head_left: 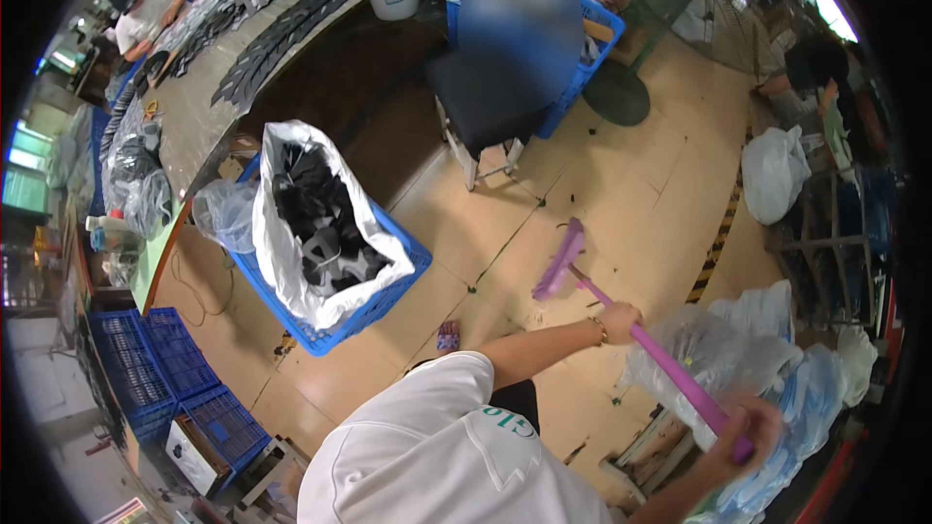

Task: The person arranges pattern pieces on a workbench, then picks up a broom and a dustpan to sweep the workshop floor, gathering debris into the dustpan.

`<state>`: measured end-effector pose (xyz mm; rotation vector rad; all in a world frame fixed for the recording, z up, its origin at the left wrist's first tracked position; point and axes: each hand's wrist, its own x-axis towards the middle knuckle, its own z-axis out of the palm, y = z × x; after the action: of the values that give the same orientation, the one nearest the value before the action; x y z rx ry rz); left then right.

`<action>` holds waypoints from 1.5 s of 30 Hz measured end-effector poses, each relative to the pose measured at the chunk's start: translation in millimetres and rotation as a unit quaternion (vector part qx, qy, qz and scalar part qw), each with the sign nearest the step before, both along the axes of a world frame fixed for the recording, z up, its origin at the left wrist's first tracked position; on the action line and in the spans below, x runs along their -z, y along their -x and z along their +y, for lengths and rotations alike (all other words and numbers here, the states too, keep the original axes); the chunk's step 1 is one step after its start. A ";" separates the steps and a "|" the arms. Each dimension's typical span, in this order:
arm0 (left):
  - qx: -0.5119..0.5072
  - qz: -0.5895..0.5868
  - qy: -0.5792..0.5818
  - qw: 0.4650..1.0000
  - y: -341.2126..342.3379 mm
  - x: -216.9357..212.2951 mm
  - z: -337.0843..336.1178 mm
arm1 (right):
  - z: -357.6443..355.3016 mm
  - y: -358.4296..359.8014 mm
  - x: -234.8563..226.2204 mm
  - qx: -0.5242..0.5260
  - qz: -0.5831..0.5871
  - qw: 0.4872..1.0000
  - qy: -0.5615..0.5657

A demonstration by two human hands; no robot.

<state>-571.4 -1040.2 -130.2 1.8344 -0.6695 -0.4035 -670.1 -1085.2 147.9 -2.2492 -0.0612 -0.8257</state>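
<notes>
A broom with a purple head [560, 262] and a long purple handle [680, 376] slants across the right half of the head view. My left hand [621, 323], with a bracelet at the wrist, is closed round the lower part of the handle. Near the handle's top end, my right hand [748, 437] grips it, a little smeared by motion. The bristles rest on the beige tiled floor [641, 194], with small dark scraps lying around them.
Left of me stands a blue crate [330, 335] with a white sack of black pieces. A black-topped stool [485, 97] is ahead, partly behind a blurred patch. Plastic bags [728, 340] crowd the right. Blue crates [180, 359] stack at left. People work at far left and far right.
</notes>
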 end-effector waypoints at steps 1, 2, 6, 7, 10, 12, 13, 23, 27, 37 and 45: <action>0.045 -0.027 -0.040 0.998 -15.1 -2.4 -14.1 | -2.9 -13.6 -35.2 0.161 -0.094 0.888 0.420; 0.089 -0.052 -0.081 0.991 -27.2 -3.5 -27.2 | -5.2 -25.6 -40.2 0.245 -0.162 0.879 0.375; 0.138 -0.085 -0.066 0.984 -50.8 -3.5 -94.4 | -48.4 -65.8 14.1 0.134 0.294 0.685 0.653; 0.135 -0.089 -0.060 0.985 -62.0 -5.4 -106.1 | -78.5 -66.6 49.5 0.145 0.401 0.654 0.625; 0.239 -0.182 0.069 0.951 -118.2 16.5 -97.6 | -159.3 -88.1 94.2 0.127 0.550 0.646 0.514; -0.134 -0.151 0.019 0.979 -179.0 129.7 -50.1 | -190.8 -108.6 92.5 0.080 0.584 0.676 0.443; -0.291 -0.176 0.017 0.940 -226.8 124.3 -4.2 | -233.2 -95.9 99.6 0.045 0.592 0.717 0.365; -0.691 0.318 -0.267 0.591 -367.1 159.0 306.7 | -258.8 -107.6 139.5 -0.001 0.705 0.706 0.073; -0.640 0.340 0.157 0.671 -338.4 187.1 375.4 | -224.4 -181.3 130.9 -0.070 0.709 0.701 0.045; -0.689 0.391 0.175 0.584 -206.8 197.1 329.8 | -184.3 -283.8 152.9 -0.182 0.617 0.735 0.214; -0.748 0.441 0.136 0.476 -33.6 186.5 330.4 | -8.4 -411.3 236.8 -0.193 0.458 0.792 0.354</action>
<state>-537.8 -709.7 -316.7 0.9900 1.5212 0.0527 -258.8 -1093.6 -88.8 -2.9321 -0.4100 0.6853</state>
